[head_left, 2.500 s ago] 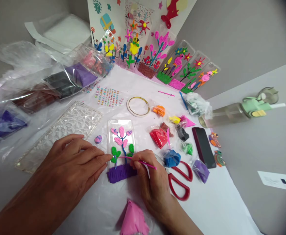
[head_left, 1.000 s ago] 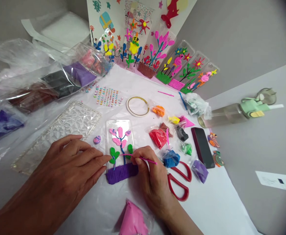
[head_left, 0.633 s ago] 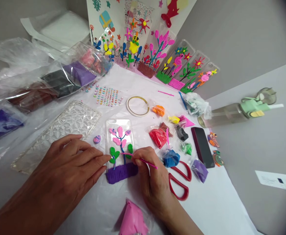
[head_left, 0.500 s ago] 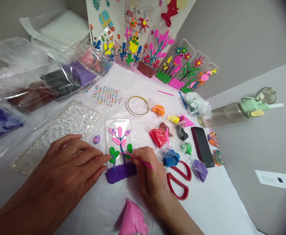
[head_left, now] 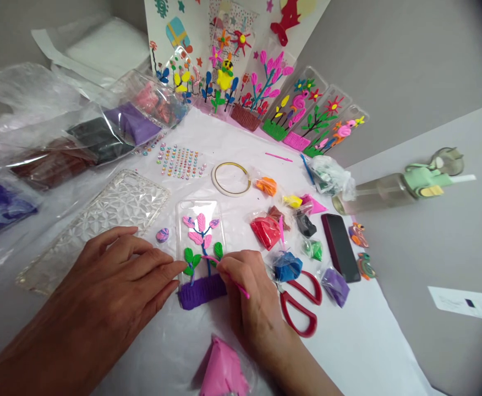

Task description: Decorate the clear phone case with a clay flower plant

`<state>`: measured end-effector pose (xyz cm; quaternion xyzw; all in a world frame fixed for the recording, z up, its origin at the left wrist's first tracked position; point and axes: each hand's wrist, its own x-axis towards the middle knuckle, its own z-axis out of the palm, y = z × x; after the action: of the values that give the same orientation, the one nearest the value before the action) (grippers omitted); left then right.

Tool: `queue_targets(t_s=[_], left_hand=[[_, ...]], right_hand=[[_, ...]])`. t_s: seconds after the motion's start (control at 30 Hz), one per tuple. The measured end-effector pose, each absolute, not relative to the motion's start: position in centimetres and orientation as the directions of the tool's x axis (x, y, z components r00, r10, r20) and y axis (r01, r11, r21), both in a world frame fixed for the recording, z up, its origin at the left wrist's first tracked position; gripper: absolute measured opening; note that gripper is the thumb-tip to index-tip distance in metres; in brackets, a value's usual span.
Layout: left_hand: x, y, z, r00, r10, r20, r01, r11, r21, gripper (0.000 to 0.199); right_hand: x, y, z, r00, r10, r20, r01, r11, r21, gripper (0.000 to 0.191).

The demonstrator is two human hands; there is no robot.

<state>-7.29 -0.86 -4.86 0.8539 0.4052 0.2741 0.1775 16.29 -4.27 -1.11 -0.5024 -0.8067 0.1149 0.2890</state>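
A clear phone case point(head_left: 202, 208) lies on the white table, decorated with a clay plant: pink petals point(head_left: 197, 237), blue stems, green leaves point(head_left: 191, 258) and a purple base point(head_left: 202, 292). My right hand point(head_left: 251, 297) is closed round a thin pink modelling tool point(head_left: 243, 290). The tool's tip reaches over the case between the leaves, near the blue stem. Outstretched, the fingers of my left hand point(head_left: 129, 286) rest with their tips at the case's left edge. A marbled pink and blue clay piece point(head_left: 162, 235) sits just left of the case.
Red-handled scissors point(head_left: 301, 313) lie beside my right hand, near bags of red point(head_left: 266, 231) and blue clay point(head_left: 288, 267). A phone point(head_left: 340, 247) is further right. Pink clay point(head_left: 223, 368) is at the front. Decorated cases point(head_left: 280, 118) stand behind. A textured case point(head_left: 113, 214) lies left.
My right hand has shifted slightly left and turned, and the pink tool's rear end has swung down and left. My left hand and the case stay put.
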Motion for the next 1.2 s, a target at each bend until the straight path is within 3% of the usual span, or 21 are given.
queue_targets(t_s=[0.17,0.33,0.47,0.57,0.7,1.2], left_hand=[[-6.1,-0.1,-4.5,0.479,0.757,0.445,0.558,-0.654,0.511,0.041],[-6.7,-0.1,-3.8,0.483,0.765,0.426,0.54,-0.643,0.544,0.037],[-7.6,0.3,-3.7,0.598,0.718,0.356,0.536,-0.689,0.488,0.019],[-7.8,0.3,-3.7,0.588,0.734,0.34,0.551,-0.671,0.495,0.013],[-7.3,0.2,-3.8,0.581,0.754,0.305,0.584,-0.648,0.489,0.011],[-7.2,0.2,-4.1,0.581,0.767,0.271,0.589,-0.627,0.51,0.009]], right_hand=[[16.6,-4.9,-0.9,-0.206,0.884,0.419,0.67,0.44,-0.598,0.029],[16.3,-5.7,-0.7,-0.103,0.91,0.402,0.584,0.383,-0.716,0.028],[15.8,-5.7,-0.6,-0.165,0.89,0.425,0.592,0.434,-0.679,0.026],[15.6,-5.5,-0.5,-0.238,0.886,0.398,0.626,0.453,-0.635,0.022],[15.5,-5.4,-0.5,-0.301,0.873,0.385,0.66,0.482,-0.577,0.015],[15.2,-5.3,-1.2,-0.323,0.865,0.383,0.689,0.492,-0.531,0.012]])
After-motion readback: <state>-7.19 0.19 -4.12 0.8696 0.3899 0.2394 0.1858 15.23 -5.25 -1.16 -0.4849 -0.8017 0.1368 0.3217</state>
